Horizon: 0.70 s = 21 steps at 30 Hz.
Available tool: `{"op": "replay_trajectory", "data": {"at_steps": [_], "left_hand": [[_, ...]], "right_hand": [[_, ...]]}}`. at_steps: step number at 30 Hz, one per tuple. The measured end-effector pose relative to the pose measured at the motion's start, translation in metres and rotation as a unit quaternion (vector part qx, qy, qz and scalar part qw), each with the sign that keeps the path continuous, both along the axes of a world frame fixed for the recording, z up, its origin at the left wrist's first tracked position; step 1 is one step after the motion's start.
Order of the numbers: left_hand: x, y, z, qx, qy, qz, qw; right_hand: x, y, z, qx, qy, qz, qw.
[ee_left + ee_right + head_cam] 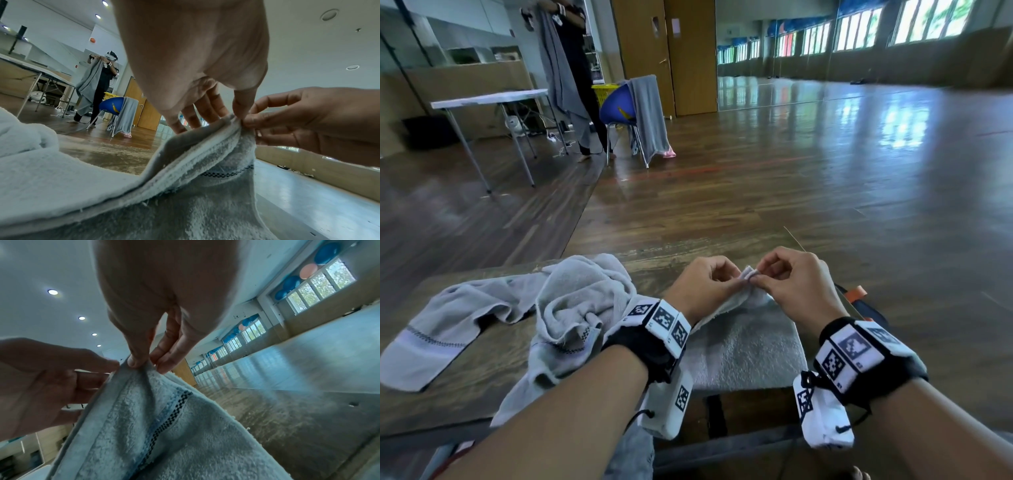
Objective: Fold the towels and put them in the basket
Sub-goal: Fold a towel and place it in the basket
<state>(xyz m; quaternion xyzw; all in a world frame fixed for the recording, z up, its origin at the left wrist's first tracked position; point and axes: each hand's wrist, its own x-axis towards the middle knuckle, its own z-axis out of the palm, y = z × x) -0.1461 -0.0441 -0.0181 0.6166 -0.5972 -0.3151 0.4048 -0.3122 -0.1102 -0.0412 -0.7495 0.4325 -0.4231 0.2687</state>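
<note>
Both hands, left [705,281] and right [796,281], meet fingertip to fingertip, pinching.

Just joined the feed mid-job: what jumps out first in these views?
Both hands meet at the table's middle: the left hand and right hand pinch the same raised corner of a grey towel whose rest lies flat on the wooden table. To their left sits a crumpled pile of unfolded towels. Across the room, another person holds up a large grey towel beside a blue chair.
</note>
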Motion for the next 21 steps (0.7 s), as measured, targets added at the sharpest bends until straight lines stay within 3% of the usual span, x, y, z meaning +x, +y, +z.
{"op": "replay_trajectory", "data": {"at_steps": [6,17,21], "left_hand": [[-0.002,0.004,-0.003,-0.018,0.031,-0.011,0.999],[0.007,-0.006,-0.007,-0.044,-0.029,-0.019,0.998],[0.011,-0.006,-0.009,-0.095,-0.1,0.025,0.99]], "right_hand": [[0.002,0.002,0.008,-0.013,0.027,0.024,0.999],[0.01,-0.002,0.006,-0.021,0.071,0.038,0.997],[0.014,-0.002,0.008,-0.018,0.05,0.044,0.998]]}}
